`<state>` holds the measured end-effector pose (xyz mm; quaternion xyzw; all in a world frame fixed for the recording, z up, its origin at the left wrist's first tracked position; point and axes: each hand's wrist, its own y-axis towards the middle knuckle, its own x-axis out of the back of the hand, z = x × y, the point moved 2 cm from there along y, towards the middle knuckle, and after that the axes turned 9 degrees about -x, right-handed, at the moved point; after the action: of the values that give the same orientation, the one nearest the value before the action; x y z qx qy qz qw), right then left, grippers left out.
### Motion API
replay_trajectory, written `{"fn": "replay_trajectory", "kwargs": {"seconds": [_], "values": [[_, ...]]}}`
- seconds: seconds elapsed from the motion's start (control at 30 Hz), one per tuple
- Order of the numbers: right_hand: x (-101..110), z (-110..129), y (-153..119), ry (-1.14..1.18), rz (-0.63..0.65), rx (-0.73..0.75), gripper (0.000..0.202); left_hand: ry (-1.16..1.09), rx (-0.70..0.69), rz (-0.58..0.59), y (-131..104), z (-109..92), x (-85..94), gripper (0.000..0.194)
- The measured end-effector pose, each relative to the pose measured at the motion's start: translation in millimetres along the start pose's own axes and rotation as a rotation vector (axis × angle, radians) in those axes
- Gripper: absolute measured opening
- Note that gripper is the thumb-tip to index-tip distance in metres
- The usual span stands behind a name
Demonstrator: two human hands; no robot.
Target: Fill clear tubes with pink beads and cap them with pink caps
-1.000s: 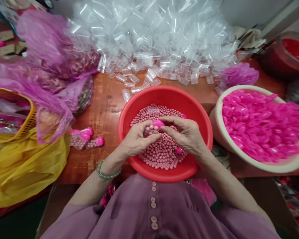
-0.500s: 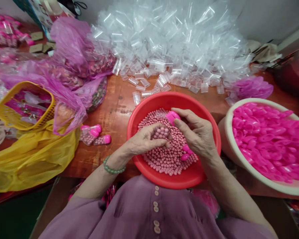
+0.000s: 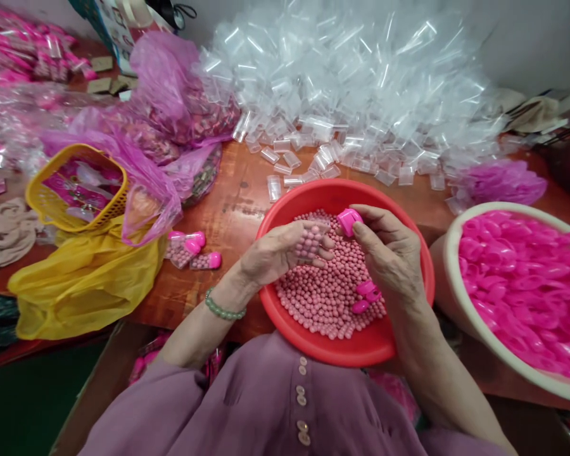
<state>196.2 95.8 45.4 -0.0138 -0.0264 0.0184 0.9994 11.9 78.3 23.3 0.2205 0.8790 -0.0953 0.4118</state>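
Over the red basin [image 3: 411, 237] both my hands are raised. In the fingers of my left hand [image 3: 278, 253] lies a small clear plastic case [image 3: 308, 242], packed with pink beads. My right hand [image 3: 389, 244] pinches a bright pink cap [image 3: 349, 221] between thumb and fingertips, a short gap away from the case. Loose pink beads [image 3: 323, 304] cover the basin's bottom beneath my hands. Several more pink caps [image 3: 367, 294] rest on those beads, beside my right wrist.
Clear empty cases [image 3: 332, 95] are heaped at the back. A white tub [image 3: 449, 266] of pink caps stands on the right. Capped bead cases [image 3: 194, 250] lie left of the basin, near a yellow basket [image 3: 35, 196], a yellow bag [image 3: 85, 285] and a purple bag [image 3: 164, 76].
The whole view has shifted, so the table things appear farther right. My left hand's fingers have straightened around the bead case, and the cap in my right hand has turned.
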Motion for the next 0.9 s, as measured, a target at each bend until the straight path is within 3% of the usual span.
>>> {"fn": "replay_trajectory", "kwargs": {"seconds": [0.2,0.37,0.5,0.7,0.9], "values": [[-2,3,0,-0.018,-0.003,0.038,0.025,0.039,0.073,0.002,-5,7,-2.5,0.039],[-7,14,-2,-0.151,0.051,0.152,0.026,0.069,0.077,0.014,-3,8,-3.0,0.032],[-10,24,-2,-0.335,0.121,0.31,0.023,0.116,0.019,0.038,-4,7,-4.1,0.029],[-8,29,-3,-0.57,0.279,0.451,0.025,0.166,0.081,0.07,-4,9,-1.7,0.028],[9,31,-4,-0.777,0.16,0.481,0.026,0.091,0.084,0.002,-5,7,1.1,0.031]]}}
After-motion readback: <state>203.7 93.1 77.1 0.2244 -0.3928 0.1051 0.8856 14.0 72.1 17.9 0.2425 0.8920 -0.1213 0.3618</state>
